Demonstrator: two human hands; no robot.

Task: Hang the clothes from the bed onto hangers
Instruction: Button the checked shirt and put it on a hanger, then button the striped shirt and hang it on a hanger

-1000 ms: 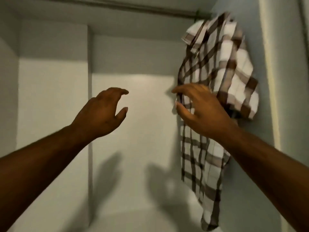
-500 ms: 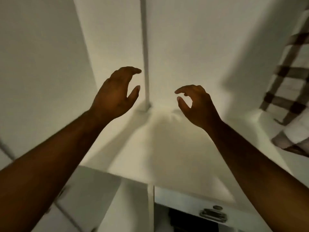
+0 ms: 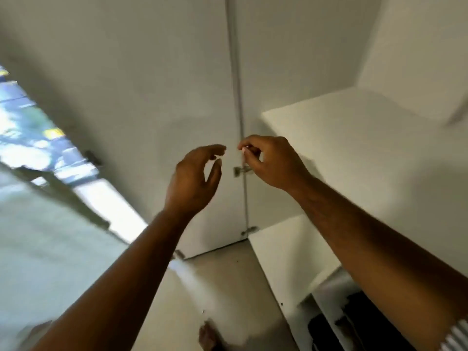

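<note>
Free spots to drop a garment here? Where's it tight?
Free: the upper white shelf, right of the white door; the lower white shelf under it; the beige floor at the door's foot. Tight: between left hand and right hand at the metal hinge; dark bottom compartment.
</note>
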